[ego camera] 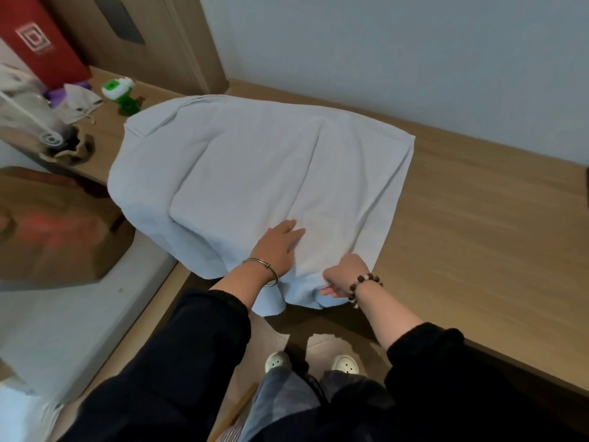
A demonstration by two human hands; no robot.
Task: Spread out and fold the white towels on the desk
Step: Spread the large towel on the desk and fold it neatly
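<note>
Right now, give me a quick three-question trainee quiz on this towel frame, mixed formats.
1. True or false: the left hand lies flat on the white towel.
2. Pick one: the right hand is A) gripping the towel's near edge, B) lifting a book, C) idle at the person's side.
3. Fill in: the green bottle stands on the wooden desk beyond the towel's far ___ corner.
Key: 1 true; 2 A; 3 left.
</note>
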